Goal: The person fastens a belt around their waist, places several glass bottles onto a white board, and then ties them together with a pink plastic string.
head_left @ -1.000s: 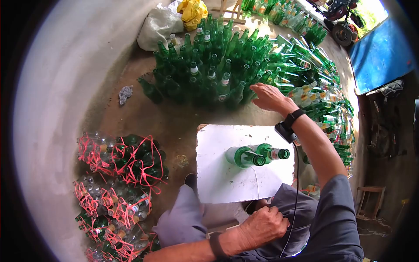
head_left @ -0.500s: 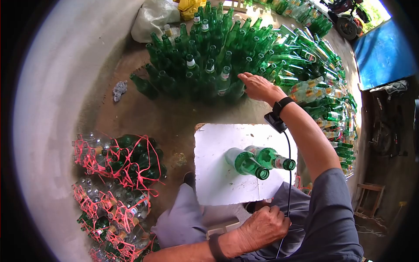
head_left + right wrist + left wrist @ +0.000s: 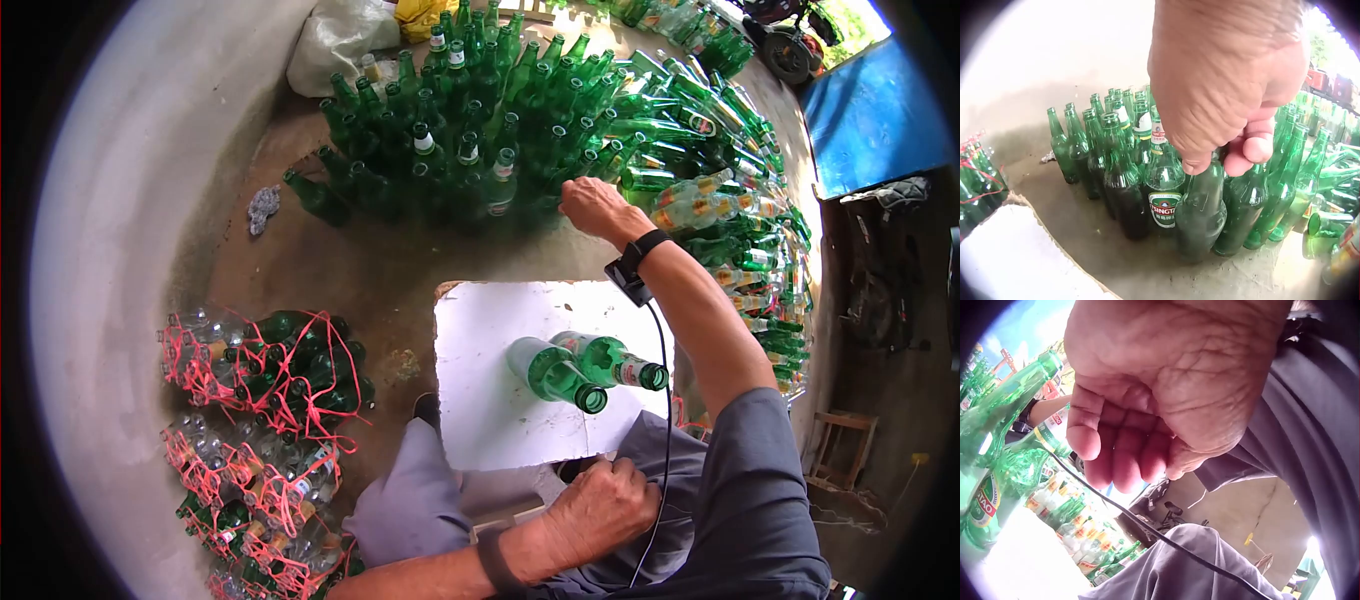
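Observation:
At the near edge of the standing green bottles, my right hand (image 3: 597, 208) grips the neck of a green bottle (image 3: 1200, 215), thumb and fingers round its top. Beside that bottle stands one with a Tsingtao label (image 3: 1164, 203). My left hand (image 3: 612, 500) hangs over my lap with its fingers loosely curled and nothing in them; the left wrist view shows its palm (image 3: 1172, 381). Two green bottles, one in front (image 3: 548, 368) and one behind (image 3: 598, 352), are on the white board (image 3: 480, 420).
Bundles of bottles tied with pink string (image 3: 300, 390) lie at the left. Many loose bottles (image 3: 700, 205) lie heaped at the right. A pale sack (image 3: 340, 50) is by the wall. A black cable (image 3: 664, 440) runs down from my right wrist.
My right hand has moved from above the bottles' right side to a bottle at the near edge and taken hold of its neck. The left hand has stayed nearly still. The head view has shifted slightly.

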{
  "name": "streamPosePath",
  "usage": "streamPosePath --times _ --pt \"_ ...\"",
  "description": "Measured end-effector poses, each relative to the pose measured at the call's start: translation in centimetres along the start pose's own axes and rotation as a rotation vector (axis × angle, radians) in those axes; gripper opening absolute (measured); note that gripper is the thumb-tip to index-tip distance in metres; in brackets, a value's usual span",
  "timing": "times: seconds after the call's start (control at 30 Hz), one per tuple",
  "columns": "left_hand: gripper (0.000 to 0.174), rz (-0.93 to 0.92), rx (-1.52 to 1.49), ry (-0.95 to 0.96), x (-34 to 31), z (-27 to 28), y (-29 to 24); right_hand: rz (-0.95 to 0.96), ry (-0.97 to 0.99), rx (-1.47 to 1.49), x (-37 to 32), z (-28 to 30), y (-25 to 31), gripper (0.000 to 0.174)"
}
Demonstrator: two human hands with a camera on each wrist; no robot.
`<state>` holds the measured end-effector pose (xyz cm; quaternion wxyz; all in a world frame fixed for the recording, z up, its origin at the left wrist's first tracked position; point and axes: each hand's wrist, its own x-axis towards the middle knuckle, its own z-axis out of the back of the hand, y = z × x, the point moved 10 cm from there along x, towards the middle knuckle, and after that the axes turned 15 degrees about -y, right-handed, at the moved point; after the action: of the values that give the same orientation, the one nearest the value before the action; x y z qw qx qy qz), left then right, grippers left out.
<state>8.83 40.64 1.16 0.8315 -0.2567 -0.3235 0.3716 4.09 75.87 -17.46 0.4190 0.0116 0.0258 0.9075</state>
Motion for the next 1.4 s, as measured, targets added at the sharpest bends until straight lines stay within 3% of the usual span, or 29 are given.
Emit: streamPosePath --times 0.3,0.33,0.53,0.67,0.73,0.8,0.9,1.33,1.4 --pt "0.014 -0.038 0.054 -0.016 0.2 -0.3 -0.4 -0.219 -0.006 0.057 -5.0 8.3 -3.8 0.035" --pt "0.014 -0.046 0.048 -0.016 0.2 -0.4 -0.6 -0.178 -0.09 0.055 -5.8 10.2 -3.5 0.036" --pt "0.011 -0.026 0.053 -0.105 0.9 0.2 -0.1 -0.266 -0.241 0.059 -12.2 19.6 -1.9 0.034" --pt "0.01 -0.04 0.057 -0.08 1.2 0.1 -0.2 -0.287 -0.31 0.085 -16.8 22.7 -0.5 0.028" --pt "0.01 -0.045 0.06 -0.074 1.2 -0.1 -0.4 -0.292 -0.305 0.104 -18.5 23.4 0.4 0.027" --pt "0.025 -0.027 0.056 -0.103 1.2 -0.1 -0.3 -0.276 -0.292 0.098 -19.9 23.7 1.3 0.025" --pt "0.026 -0.032 0.07 -0.093 1.2 -0.2 -0.4 -0.304 -0.24 0.126 -21.6 22.8 2.0 0.024" --pt "0.011 -0.059 0.065 -0.029 1.2 -1.1 -0.8 -0.295 -0.149 0.182 -25.3 19.1 5.1 0.023" --pt "0.012 -0.029 0.056 -0.098 1.2 -0.8 -0.5 -0.299 -0.238 0.2 -25.1 19.9 5.2 0.025"
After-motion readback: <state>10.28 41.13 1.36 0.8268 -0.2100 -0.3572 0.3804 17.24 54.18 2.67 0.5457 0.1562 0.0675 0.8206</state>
